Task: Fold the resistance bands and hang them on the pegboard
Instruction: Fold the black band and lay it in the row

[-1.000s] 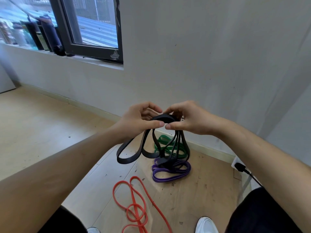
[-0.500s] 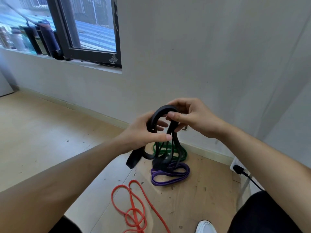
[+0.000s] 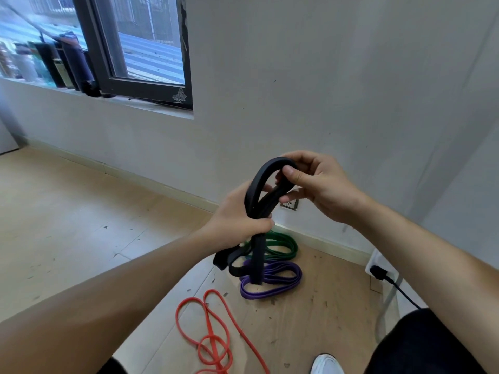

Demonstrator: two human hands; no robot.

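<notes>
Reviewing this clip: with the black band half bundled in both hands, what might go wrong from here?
1. The black band is springy; if the right hand lets its top loop slip, the fold may spring open below the left hand.
2. Loose ends dangle over the purple band and green band and might snag.
3. The orange band sprawls near the white shoe, a possible trip hazard.

Below me is a pale wooden floor (image 3: 67,225), its boards speckled with small dark flecks. A green band (image 3: 283,245) lies coiled near the skirting board, and a purple band (image 3: 272,282) lies folded in loops just in front of it, the two touching or nearly so. Closer to me an orange band (image 3: 213,338) sprawls loose in open loops, apart from the purple one. My white shoe (image 3: 325,364) stands on the boards at the bottom edge, right of the orange band.
</notes>
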